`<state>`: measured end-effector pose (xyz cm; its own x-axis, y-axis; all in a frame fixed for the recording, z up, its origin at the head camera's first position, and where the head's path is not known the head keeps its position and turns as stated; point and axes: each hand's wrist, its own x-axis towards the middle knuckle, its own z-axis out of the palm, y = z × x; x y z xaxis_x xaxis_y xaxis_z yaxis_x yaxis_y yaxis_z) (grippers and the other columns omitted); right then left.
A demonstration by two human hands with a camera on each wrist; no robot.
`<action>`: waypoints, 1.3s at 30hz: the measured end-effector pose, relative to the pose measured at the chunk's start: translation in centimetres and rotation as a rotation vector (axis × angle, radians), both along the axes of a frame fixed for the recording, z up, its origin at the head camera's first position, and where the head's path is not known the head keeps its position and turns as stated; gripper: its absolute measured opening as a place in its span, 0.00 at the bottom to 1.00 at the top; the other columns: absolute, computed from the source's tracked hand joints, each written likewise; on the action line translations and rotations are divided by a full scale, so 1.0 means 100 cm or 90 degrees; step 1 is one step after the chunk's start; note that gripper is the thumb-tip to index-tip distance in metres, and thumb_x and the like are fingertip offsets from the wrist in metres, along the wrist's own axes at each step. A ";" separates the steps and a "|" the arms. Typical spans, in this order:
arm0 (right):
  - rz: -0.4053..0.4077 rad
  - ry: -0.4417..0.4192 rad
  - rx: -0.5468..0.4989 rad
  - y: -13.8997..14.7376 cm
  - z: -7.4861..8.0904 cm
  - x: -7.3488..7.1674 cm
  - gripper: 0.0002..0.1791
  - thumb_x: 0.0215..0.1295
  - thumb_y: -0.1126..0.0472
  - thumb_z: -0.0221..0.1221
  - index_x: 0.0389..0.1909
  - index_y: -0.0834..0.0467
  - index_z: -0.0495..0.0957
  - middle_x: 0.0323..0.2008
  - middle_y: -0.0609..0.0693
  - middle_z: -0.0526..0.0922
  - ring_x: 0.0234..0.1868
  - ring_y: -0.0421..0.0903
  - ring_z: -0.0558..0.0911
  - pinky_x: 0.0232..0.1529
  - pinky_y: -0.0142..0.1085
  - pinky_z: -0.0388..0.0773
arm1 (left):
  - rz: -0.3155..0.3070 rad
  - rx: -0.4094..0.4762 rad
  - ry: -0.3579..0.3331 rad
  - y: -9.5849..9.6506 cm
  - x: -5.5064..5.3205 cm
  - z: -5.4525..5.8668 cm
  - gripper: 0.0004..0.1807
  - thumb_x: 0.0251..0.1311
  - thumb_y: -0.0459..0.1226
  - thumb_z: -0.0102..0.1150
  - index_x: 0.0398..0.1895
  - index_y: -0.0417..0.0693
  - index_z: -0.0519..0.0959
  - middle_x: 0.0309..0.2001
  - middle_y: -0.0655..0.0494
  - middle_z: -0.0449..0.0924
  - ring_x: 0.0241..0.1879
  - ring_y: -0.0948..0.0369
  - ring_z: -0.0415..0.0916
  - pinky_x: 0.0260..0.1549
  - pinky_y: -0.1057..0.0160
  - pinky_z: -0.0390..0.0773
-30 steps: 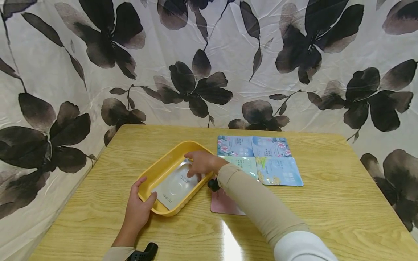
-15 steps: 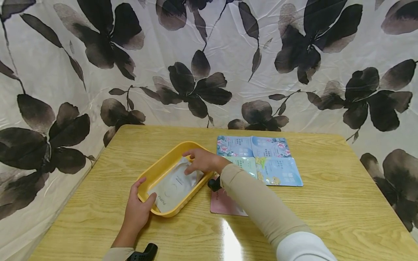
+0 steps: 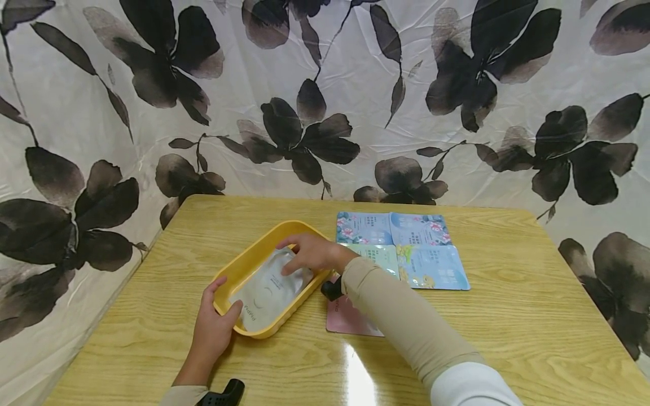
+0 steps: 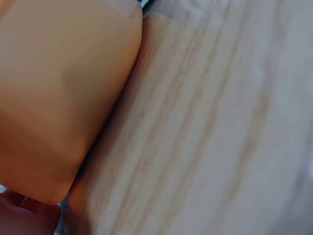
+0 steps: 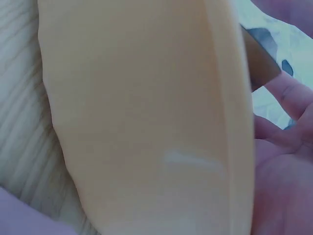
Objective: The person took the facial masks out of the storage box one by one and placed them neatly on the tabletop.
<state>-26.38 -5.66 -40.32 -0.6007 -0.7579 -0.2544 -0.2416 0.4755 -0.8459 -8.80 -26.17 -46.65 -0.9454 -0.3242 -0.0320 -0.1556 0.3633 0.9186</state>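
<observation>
A yellow plastic basket (image 3: 238,256) stands at an angle on the table. My left hand (image 3: 215,324) grips its near left end, the thumb over the rim and the fingers round the outer wall. Inside lies a silvery-white face mask sachet (image 3: 264,293) marked PMPM. Over the sachet's far right part reaches my right hand (image 3: 312,252), with thumb and forefinger spread apart; its other fingers are mostly hidden. In the right wrist view the basket wall (image 5: 142,107) fills the middle, and the right hand (image 5: 288,142) shows beyond the rim.
Right of the basket lie two blue floral sachets (image 3: 363,226), a green sachet (image 3: 381,256) and a blue sachet (image 3: 434,268), edge to edge. A pink sachet (image 3: 347,316) lies nearer, partly under the right forearm. A floral curtain (image 3: 325,101) hangs behind the wooden table (image 3: 508,282).
The sachet in the basket has shifted slightly toward the near left and lies at a different tilt. My right hand has moved slightly left over it. The left hand keeps its hold.
</observation>
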 end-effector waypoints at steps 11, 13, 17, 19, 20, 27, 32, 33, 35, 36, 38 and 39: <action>0.082 0.009 0.007 -0.016 0.000 0.018 0.35 0.55 0.56 0.73 0.66 0.51 0.75 0.75 0.48 0.60 0.75 0.42 0.56 0.71 0.34 0.54 | -0.004 0.008 0.004 -0.001 -0.001 0.000 0.35 0.69 0.33 0.53 0.75 0.41 0.51 0.76 0.38 0.48 0.72 0.46 0.54 0.68 0.45 0.57; 0.095 0.014 0.024 -0.018 0.000 0.022 0.35 0.56 0.55 0.73 0.67 0.50 0.75 0.77 0.47 0.55 0.76 0.41 0.51 0.72 0.34 0.50 | -0.005 0.005 0.002 0.000 -0.001 0.000 0.36 0.69 0.33 0.53 0.75 0.41 0.51 0.75 0.37 0.48 0.72 0.46 0.53 0.68 0.45 0.57; 0.107 0.049 0.056 -0.020 0.001 0.025 0.33 0.56 0.52 0.73 0.65 0.47 0.76 0.72 0.44 0.65 0.74 0.41 0.57 0.69 0.33 0.57 | -0.008 0.000 0.002 -0.001 0.000 0.000 0.36 0.69 0.33 0.54 0.76 0.40 0.51 0.75 0.36 0.48 0.72 0.44 0.52 0.68 0.44 0.56; 0.107 0.067 0.064 -0.020 0.001 0.026 0.31 0.56 0.52 0.73 0.63 0.46 0.78 0.67 0.43 0.71 0.70 0.41 0.64 0.66 0.33 0.62 | -0.010 -0.003 0.004 -0.001 0.000 0.000 0.36 0.69 0.33 0.54 0.76 0.40 0.51 0.75 0.36 0.47 0.73 0.44 0.50 0.68 0.43 0.55; 0.107 0.074 0.065 -0.019 0.001 0.026 0.30 0.56 0.53 0.73 0.62 0.46 0.79 0.65 0.43 0.73 0.68 0.41 0.66 0.64 0.33 0.63 | -0.010 -0.004 0.003 -0.001 0.000 0.000 0.36 0.69 0.34 0.54 0.76 0.40 0.51 0.75 0.36 0.47 0.73 0.43 0.50 0.68 0.43 0.55; 0.088 0.121 0.046 -0.012 0.005 0.025 0.25 0.59 0.56 0.72 0.59 0.47 0.82 0.65 0.46 0.75 0.67 0.44 0.69 0.64 0.35 0.66 | -0.009 -0.001 0.006 0.000 -0.001 0.000 0.36 0.69 0.33 0.54 0.76 0.40 0.51 0.75 0.36 0.48 0.72 0.43 0.54 0.68 0.44 0.57; 0.055 0.098 -0.004 -0.001 0.009 0.021 0.25 0.60 0.60 0.71 0.59 0.51 0.82 0.62 0.49 0.76 0.59 0.44 0.72 0.57 0.32 0.70 | 0.005 0.010 0.003 0.001 -0.002 -0.001 0.35 0.68 0.33 0.54 0.75 0.40 0.52 0.73 0.38 0.52 0.70 0.47 0.55 0.68 0.46 0.56; 0.046 0.089 -0.011 0.001 0.010 0.021 0.25 0.60 0.61 0.71 0.60 0.51 0.82 0.60 0.49 0.77 0.56 0.44 0.74 0.55 0.32 0.71 | 0.007 0.012 0.002 0.001 -0.002 -0.001 0.35 0.68 0.33 0.54 0.74 0.40 0.53 0.73 0.38 0.52 0.70 0.47 0.56 0.67 0.46 0.56; 0.025 0.071 -0.024 0.006 0.011 0.020 0.25 0.59 0.63 0.71 0.59 0.51 0.82 0.55 0.48 0.79 0.51 0.43 0.76 0.50 0.31 0.74 | 0.005 0.012 0.005 0.001 -0.002 -0.001 0.35 0.68 0.33 0.54 0.74 0.40 0.53 0.73 0.38 0.53 0.70 0.46 0.55 0.67 0.46 0.56; 0.015 0.067 -0.029 0.008 0.011 0.020 0.25 0.59 0.63 0.71 0.59 0.51 0.82 0.52 0.47 0.79 0.48 0.43 0.77 0.48 0.31 0.75 | 0.004 0.011 0.005 0.001 -0.002 -0.001 0.35 0.67 0.33 0.53 0.74 0.40 0.53 0.73 0.37 0.52 0.70 0.46 0.55 0.67 0.46 0.55; -0.003 0.065 -0.038 0.013 0.011 0.019 0.25 0.59 0.64 0.71 0.59 0.51 0.82 0.49 0.46 0.80 0.44 0.43 0.78 0.45 0.31 0.76 | 0.002 0.011 0.007 0.001 -0.001 -0.002 0.35 0.67 0.33 0.53 0.74 0.40 0.53 0.74 0.37 0.51 0.70 0.46 0.54 0.67 0.46 0.55; -0.011 0.068 -0.041 0.016 0.011 0.018 0.25 0.58 0.64 0.71 0.59 0.50 0.82 0.48 0.46 0.81 0.43 0.43 0.79 0.44 0.32 0.76 | 0.002 0.011 0.006 0.000 -0.001 -0.002 0.35 0.67 0.33 0.53 0.74 0.41 0.53 0.74 0.37 0.51 0.70 0.46 0.54 0.67 0.46 0.56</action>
